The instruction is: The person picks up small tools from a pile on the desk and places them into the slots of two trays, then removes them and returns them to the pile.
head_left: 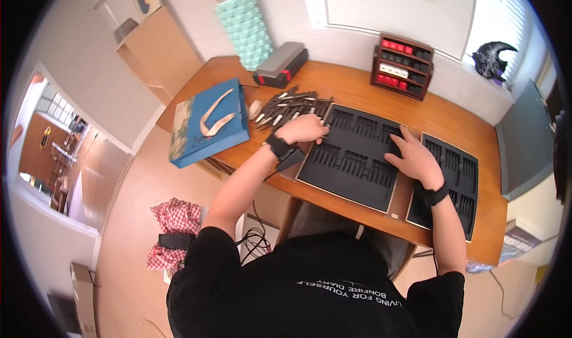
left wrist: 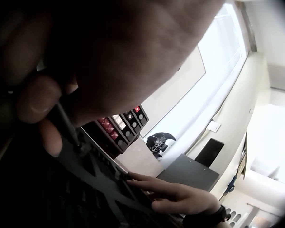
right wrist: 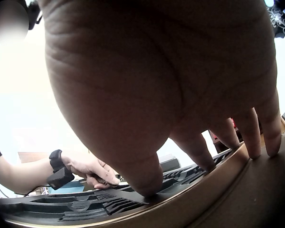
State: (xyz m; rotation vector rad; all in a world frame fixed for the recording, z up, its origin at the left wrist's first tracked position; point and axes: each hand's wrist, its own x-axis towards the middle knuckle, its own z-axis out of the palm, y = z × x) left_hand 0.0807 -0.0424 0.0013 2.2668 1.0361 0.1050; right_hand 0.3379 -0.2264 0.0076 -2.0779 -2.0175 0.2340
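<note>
My left hand (head_left: 302,129) is over the upper left edge of a black slotted tray (head_left: 351,141). Its thumb and fingers pinch a thin dark stick-like piece (left wrist: 69,122), whose lower end points down at the slots in the left wrist view. The other end is hidden by the hand. On the tray's right side lies my right hand (head_left: 418,161), fingers spread, with fingertips (right wrist: 208,167) on the tray and its rim. Next to the left hand is a pile of slender dark pieces (head_left: 289,107), some with whitish parts.
A second slotted tray (head_left: 462,168) lies to the right. On the left, a blue box (head_left: 223,120) carries pale curved pieces. Farther back stand a grey box (head_left: 283,64), a woven mint-green holder (head_left: 244,31) and a small rack (head_left: 402,67) with red, black and white items.
</note>
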